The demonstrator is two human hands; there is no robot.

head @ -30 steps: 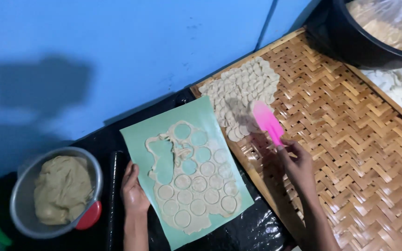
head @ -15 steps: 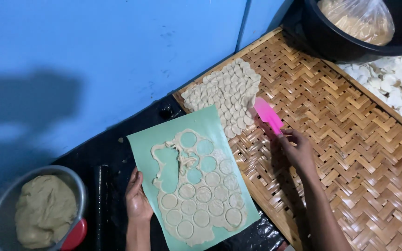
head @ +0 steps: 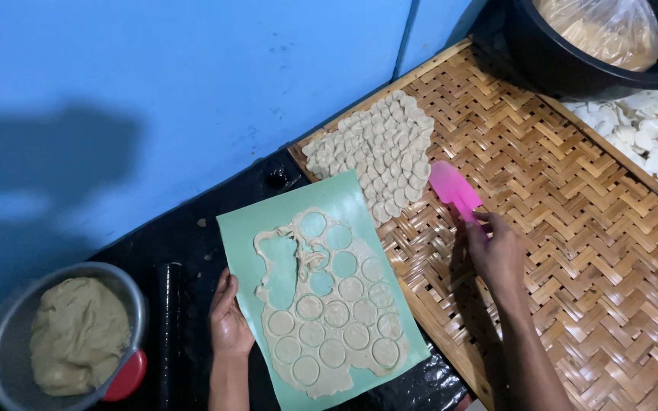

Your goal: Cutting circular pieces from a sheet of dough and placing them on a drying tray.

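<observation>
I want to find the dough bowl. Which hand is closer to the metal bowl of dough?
Left. The left hand rests on the green mat's edge, just right of the metal bowl of dough. The right hand holds the pink scraper over the woven tray, much farther away.

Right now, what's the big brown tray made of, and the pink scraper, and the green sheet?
The tray looks like woven bamboo strips: tan, matte, in a herringbone weave with a wooden edge. The pink scraper in the right hand looks like smooth plastic or silicone; I can't tell which. The green sheet under the left hand seems thin, flexible plastic, smooth and flat.
</observation>
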